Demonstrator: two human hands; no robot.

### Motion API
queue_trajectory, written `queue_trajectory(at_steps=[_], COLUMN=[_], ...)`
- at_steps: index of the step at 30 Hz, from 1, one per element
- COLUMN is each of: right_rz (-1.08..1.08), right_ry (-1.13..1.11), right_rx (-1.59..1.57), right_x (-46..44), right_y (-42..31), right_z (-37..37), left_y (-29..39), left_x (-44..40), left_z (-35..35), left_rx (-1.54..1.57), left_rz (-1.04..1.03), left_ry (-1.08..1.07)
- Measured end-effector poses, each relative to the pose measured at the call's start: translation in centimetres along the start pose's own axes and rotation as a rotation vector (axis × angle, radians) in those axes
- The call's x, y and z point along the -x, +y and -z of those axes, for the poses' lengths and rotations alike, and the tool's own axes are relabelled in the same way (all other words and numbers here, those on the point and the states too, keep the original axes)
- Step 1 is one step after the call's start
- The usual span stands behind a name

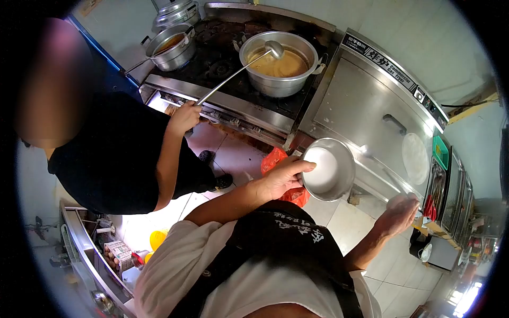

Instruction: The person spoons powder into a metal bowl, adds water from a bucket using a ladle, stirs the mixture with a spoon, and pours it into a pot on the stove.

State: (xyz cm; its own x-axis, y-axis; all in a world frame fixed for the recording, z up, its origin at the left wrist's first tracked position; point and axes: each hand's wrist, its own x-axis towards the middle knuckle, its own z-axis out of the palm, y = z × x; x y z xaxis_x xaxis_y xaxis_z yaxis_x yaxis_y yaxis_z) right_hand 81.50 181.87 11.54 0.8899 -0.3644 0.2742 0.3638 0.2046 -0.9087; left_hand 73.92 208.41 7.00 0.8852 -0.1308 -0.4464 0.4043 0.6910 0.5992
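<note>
My left hand (286, 177) grips the rim of a round metal bowl (346, 183) with the thumb over its edge. White liquid (321, 172) lies inside the bowl, which I hold in front of my apron. Off to the right, my right hand (400, 216) is beside the front edge of the fryer; its fingers are smeared by motion, so I cannot tell what, if anything, they hold. A co-worker's hand (185, 115) grips a long ladle (225, 82), whose head is over a large metal pot (260, 84) of yellowish-brown liquid on the stove.
The co-worker (116, 153) stands to my left. A smaller pot (177, 58) sits at the back left of the black stove (220, 69). Right of the stove is a lidded gas fryer (360, 98), with a green tray (441, 152) beyond it. A red bag (273, 158) shows below my left hand.
</note>
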Motion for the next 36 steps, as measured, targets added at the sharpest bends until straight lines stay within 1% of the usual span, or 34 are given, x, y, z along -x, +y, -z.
queue_trajectory(at_steps=[2,5,7,9,11,12,13,16,19,20,24,28,30,32,36], right_rz=[0.013,0.04,-0.032,-0.033,0.047,0.094,0.093,0.091,0.179,0.168,0.115,-0.041,0.066,0.241,0.311], right_ry=[-0.215,-0.424,-0.609,-0.712,-0.861,-0.826,-0.795,-0.713,-0.606,-0.591,-0.645,-0.698,-0.73,-0.736,-0.643], right_rx=[0.016,0.113,0.143,0.287,0.401,0.407,0.4,0.37,0.501,0.521,0.532,0.363,0.37,0.437,0.551], right_x=[0.4,2.2,3.3,4.3,4.4,4.7,4.6,3.8,3.2,3.0,3.2,4.9,5.6,5.5,4.0], right_y=[0.2,0.4,0.2,0.7,1.2,1.5,1.9,3.0,2.5,2.5,1.1,2.3,3.2,3.4,3.4], right_z=[0.5,-1.1,-2.3,-3.4,-4.5,-5.3,-5.8,-6.7,-6.6,-5.9,-4.8,-5.3,-6.0,-7.2,-7.5], left_y=[-0.1,-0.2,-0.6,-1.1,-1.2,-1.0,-0.7,-0.7,-0.7,-0.7,-0.8,-1.3,-1.5,-1.3,-1.0], left_x=[0.2,0.7,0.6,0.2,0.2,0.3,0.6,0.8,0.9,0.9,0.9,0.2,0.0,0.0,-0.1], left_z=[0.3,0.8,1.4,2.0,2.3,2.3,2.1,2.1,2.2,2.3,2.5,3.2,3.5,3.2,3.1], left_rx=[0.047,0.055,0.047,0.045,0.05,0.053,0.057,0.066,0.064,0.064,0.068,0.112,0.141,0.141,0.141], left_rz=[-0.027,-0.046,-0.063,-0.073,-0.08,-0.084,-0.088,-0.093,-0.104,-0.108,-0.113,-0.103,-0.09,-0.101,-0.111], left_ry=[0.008,0.056,0.083,0.1,0.092,0.079,0.049,0.045,0.06,0.063,0.076,0.116,0.137,0.148,0.105])
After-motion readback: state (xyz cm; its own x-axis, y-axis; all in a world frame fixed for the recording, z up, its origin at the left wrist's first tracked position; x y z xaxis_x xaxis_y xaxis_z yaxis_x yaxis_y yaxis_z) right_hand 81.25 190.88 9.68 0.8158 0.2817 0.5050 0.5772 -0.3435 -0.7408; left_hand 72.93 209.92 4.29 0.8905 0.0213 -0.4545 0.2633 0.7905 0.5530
